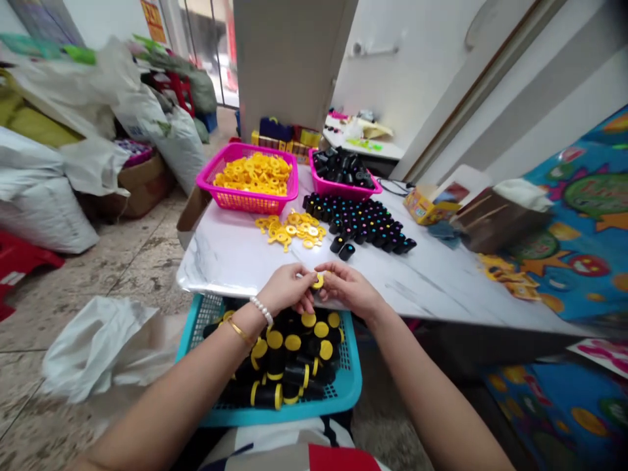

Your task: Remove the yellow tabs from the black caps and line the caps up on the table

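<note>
My left hand (290,289) and my right hand (349,288) meet over the table's front edge. Between their fingertips is a small yellow ring-shaped piece (318,281), with both hands closed on it; something dark shows at its centre. Directly below, a teal basket (354,386) holds many black cylinders with yellow caps (275,339). On the table ahead lies a loose pile of flat yellow ring pieces (294,229). To its right stand rows of black cylinders (363,219) with small coloured dots on top.
A pink basket (245,205) of yellow pieces and another pink basket (343,190) of black parts stand at the back of the white table (230,255). At right are a small yellow box (422,206) and yellow packets (513,278). White sacks (44,196) crowd the left floor.
</note>
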The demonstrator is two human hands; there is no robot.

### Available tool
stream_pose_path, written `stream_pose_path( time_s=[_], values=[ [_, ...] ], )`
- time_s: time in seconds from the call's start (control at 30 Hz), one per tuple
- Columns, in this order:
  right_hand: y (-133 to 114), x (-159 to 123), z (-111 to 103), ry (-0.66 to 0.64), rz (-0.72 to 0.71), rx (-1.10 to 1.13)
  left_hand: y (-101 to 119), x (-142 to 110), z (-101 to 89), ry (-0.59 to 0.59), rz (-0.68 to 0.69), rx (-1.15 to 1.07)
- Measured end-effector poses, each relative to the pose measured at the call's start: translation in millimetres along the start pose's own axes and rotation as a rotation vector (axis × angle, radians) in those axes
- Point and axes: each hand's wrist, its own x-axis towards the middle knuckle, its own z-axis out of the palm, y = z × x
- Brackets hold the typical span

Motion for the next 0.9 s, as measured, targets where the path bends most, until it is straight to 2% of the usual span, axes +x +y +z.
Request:
stream_pose_path(
  time_s=[0.07, 0.13, 0.2, 0.27, 0.33, 0.43, 0.53, 0.67, 0.83, 0.9],
  values=[
    [-1, -3, 0, 0.031, -0.014, 0.103, -2, -2, -0.7, -0.027, 0.008, -0.01],
    [-1, -5, -2, 0.05, -0.005, 0.177, -6, -5, -0.6, -0.031, 0.064, 0.068],
    [-1, -3, -7, 0.03, 0.042, 0.191, -12, -7, 1.7, 0.079, 0.186, 0.277],
    [-3, 0, -16, -0.005, 0.077, 0.142, -18, -9, 6.3, 0.252, 0.32, 0.533],
    [-6, 4, -25, -0.062, 0.099, 0.052, -22, -10, 12.3, 0.347, 0.402, 0.731],
    [-16, 9, -29, -0.175, 0.125, -0.106, -22, -11, 21.3, 0.363, 0.411, 0.918],
    [-27, 10, -20, -0.248, 0.121, -0.253, -18, -12, 27.1, 0.396, 0.369, 1.054],
    [-26, 4, -5, -0.206, 0.072, -0.301, -15, -11, 24.5, 0.402, 0.351, 1.069],
    [-10, 2, -5, -0.118, 0.068, -0.31, -16, -4, 10.8, 0.22, 0.407, 0.878],
    [-11, 6, -6, -0.097, 0.091, -0.356, -16, 0, 11.5, 0.238, 0.402, 0.89]
  ],
)
